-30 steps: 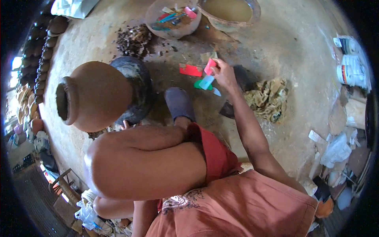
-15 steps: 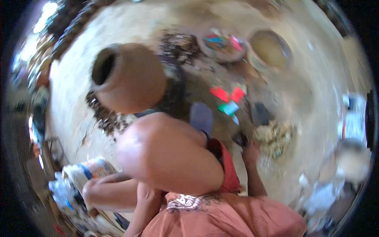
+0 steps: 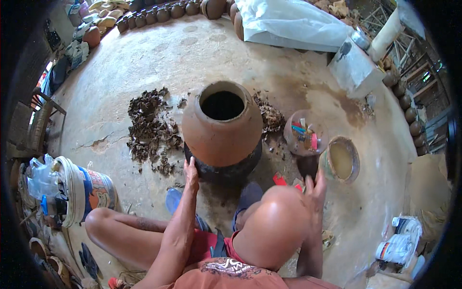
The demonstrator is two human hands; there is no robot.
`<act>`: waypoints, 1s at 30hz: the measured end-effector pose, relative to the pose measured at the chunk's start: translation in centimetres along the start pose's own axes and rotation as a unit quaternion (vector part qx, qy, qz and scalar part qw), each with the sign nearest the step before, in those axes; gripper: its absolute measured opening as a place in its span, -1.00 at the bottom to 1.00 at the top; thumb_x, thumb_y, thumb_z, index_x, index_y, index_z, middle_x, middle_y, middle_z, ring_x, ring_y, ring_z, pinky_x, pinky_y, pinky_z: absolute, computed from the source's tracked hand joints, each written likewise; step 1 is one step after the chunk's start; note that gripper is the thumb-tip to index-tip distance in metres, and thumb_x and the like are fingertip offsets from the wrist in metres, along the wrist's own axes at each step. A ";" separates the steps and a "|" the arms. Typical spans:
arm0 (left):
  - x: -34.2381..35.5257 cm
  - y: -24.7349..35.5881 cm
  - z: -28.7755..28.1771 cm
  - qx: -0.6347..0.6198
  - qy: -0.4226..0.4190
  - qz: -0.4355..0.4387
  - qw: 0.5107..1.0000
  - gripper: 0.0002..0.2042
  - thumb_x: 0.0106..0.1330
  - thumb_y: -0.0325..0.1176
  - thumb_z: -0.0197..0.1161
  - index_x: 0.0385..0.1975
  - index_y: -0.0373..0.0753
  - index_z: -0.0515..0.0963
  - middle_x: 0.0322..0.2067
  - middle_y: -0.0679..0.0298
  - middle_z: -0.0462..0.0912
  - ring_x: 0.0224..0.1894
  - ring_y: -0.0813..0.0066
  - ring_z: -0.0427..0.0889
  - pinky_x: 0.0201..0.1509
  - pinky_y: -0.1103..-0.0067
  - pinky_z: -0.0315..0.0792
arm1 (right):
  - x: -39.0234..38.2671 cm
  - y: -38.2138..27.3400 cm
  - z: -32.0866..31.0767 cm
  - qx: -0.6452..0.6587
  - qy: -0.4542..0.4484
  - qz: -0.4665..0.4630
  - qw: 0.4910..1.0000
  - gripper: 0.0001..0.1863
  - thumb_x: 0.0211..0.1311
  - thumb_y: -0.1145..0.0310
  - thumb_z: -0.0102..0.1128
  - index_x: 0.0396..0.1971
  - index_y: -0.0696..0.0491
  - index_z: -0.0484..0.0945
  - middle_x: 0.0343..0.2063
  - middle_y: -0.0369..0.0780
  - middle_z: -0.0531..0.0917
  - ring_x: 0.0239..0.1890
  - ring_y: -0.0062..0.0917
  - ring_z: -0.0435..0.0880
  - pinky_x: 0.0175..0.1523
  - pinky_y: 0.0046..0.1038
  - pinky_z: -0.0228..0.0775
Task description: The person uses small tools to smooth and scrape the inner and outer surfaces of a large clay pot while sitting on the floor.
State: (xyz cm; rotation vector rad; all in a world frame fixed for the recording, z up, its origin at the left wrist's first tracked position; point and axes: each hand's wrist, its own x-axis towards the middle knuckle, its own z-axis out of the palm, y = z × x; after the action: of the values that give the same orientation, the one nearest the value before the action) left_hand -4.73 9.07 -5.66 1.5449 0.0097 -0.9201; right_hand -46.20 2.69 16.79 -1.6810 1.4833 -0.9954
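An uneven shove from the left hand (image 3: 191,175) — fingers extended against the left edge of the base (image 3: 230,174) — could have tipped the pot (image 3: 222,142); whether the right hand (image 3: 315,190) pinched anything, I couldn't tell.

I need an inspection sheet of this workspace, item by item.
Surface: bare floor, cracked on the left, stained at upper right.
Work items: clay pot on a dark base; bowl of scraps; basin of murky liquid.
Clutter: dark flakes, red strips.
Hands: left hand against the base; right hand near the basin, grip unclear.
Cables: nothing seen.
Surroundings: bucket, row of pots, plastic sheeting.
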 end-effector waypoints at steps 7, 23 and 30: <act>2.3 1.6 0.7 0.175 0.051 0.087 0.979 -0.36 0.57 0.01 0.17 0.49 -0.29 0.32 0.35 -0.03 0.54 0.39 0.04 0.51 0.46 0.34 0.33 | 15.9 -16.0 7.5 -0.139 -0.007 -0.234 0.962 -0.45 0.49 0.19 0.20 0.35 0.17 0.50 0.12 0.12 0.69 0.24 -0.06 0.67 0.32 -0.19 0.46; 14.6 2.8 0.9 0.117 -0.114 0.155 0.974 -0.46 0.56 -0.04 0.15 0.37 -0.29 0.49 0.20 0.10 0.69 0.23 0.27 0.63 0.33 0.40 0.45 | 24.4 -18.6 14.5 -0.201 -0.175 -0.279 0.922 -0.42 0.39 0.01 0.31 0.15 0.21 0.67 -0.03 0.17 0.72 0.05 0.02 0.76 0.21 -0.14 0.58; 16.0 3.9 1.5 0.141 -0.143 0.155 0.967 -0.48 0.56 -0.05 0.14 0.34 -0.30 0.51 0.17 0.11 0.70 0.19 0.29 0.63 0.29 0.41 0.47 | 24.4 -18.7 13.8 -0.190 -0.195 -0.293 0.917 -0.42 0.36 0.03 0.37 0.13 0.22 0.68 -0.10 0.16 0.74 -0.05 0.00 0.79 0.10 -0.17 0.62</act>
State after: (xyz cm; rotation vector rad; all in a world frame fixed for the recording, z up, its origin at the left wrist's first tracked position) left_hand 7.28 -0.96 -10.90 1.6008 -0.5776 -0.9093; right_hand -23.69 -19.23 29.07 -2.5263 0.9569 -0.6063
